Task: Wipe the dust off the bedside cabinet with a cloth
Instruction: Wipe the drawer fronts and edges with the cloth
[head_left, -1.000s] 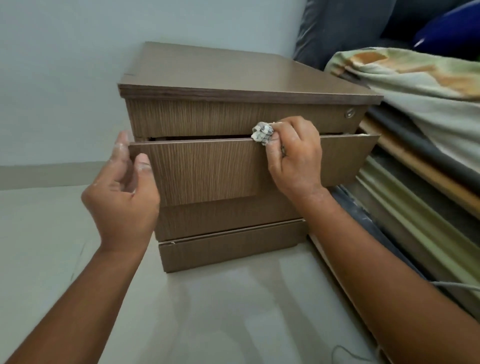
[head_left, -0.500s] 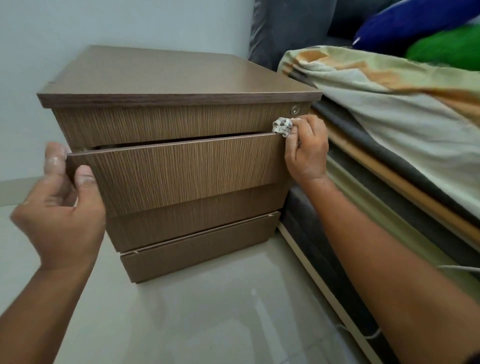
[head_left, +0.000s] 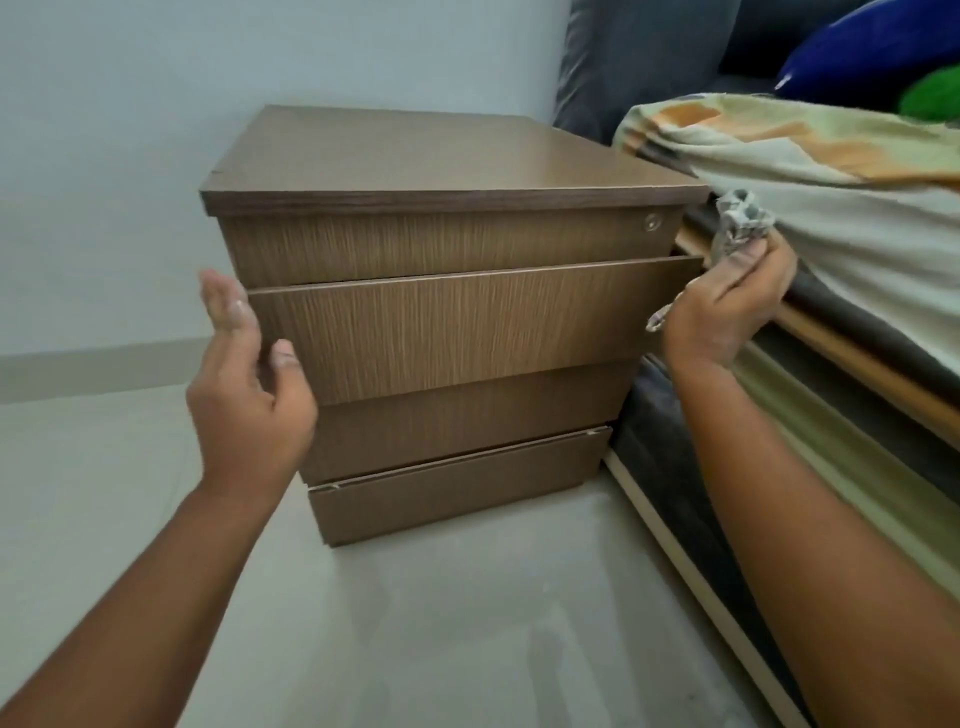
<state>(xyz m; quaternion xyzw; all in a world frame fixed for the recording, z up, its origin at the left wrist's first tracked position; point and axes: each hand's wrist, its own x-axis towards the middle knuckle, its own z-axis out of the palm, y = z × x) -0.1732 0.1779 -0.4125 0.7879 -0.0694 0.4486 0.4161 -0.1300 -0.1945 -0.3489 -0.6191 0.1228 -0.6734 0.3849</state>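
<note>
Pale floor fronts cabinet | left grip released at drawer edge | right grip grasping cloth

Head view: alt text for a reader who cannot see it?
A right hand grips a crumpled cloth just past the right edge of a bedside cabinet; the left hand, fingers straight, is at the left end of its slightly open drawer.

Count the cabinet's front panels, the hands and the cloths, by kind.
Front panels: 4
Hands: 2, left hand and right hand
Cloth: 1
Total: 7
</note>
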